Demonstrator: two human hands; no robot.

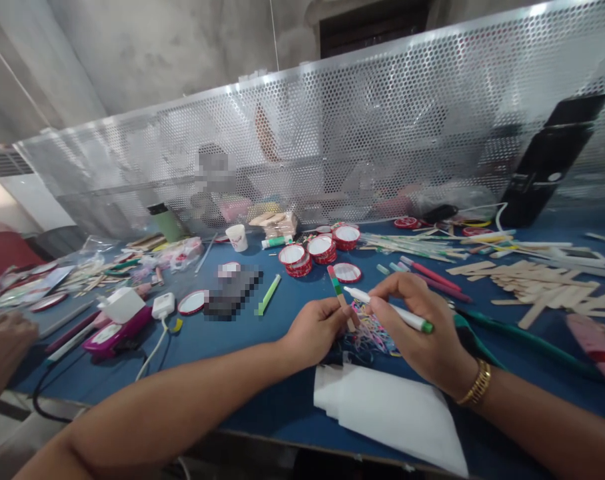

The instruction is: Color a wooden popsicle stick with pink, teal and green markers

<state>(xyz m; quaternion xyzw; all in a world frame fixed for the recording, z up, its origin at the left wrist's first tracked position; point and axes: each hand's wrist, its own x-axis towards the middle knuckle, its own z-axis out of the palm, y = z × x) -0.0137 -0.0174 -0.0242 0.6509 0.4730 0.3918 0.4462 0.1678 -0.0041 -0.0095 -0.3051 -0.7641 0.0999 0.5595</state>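
My left hand (318, 330) is closed on the lower part of a wooden craft stick (338, 287), which stands up tilted from the fingers. The stick's top is coloured red with green below, and its lower part is bare wood. In my right hand (422, 320) is a white marker (401, 315) with a green end, gripped like a pen. The marker's tip points left, close beside the green band; whether it touches I cannot tell. Under the hands lies a heap of colourful small rubber bands (375, 331). A white paper sheet (382, 410) lies nearest my body.
Plain craft sticks (537, 287) are piled at right, near pink markers (435, 273). Red-rimmed round tins (321, 247) and a paper cup (237, 237) stand behind. A purple glue gun (117, 333) lies at left, near another person's hand (7, 343). A perforated metal screen (292, 153) borders the back.
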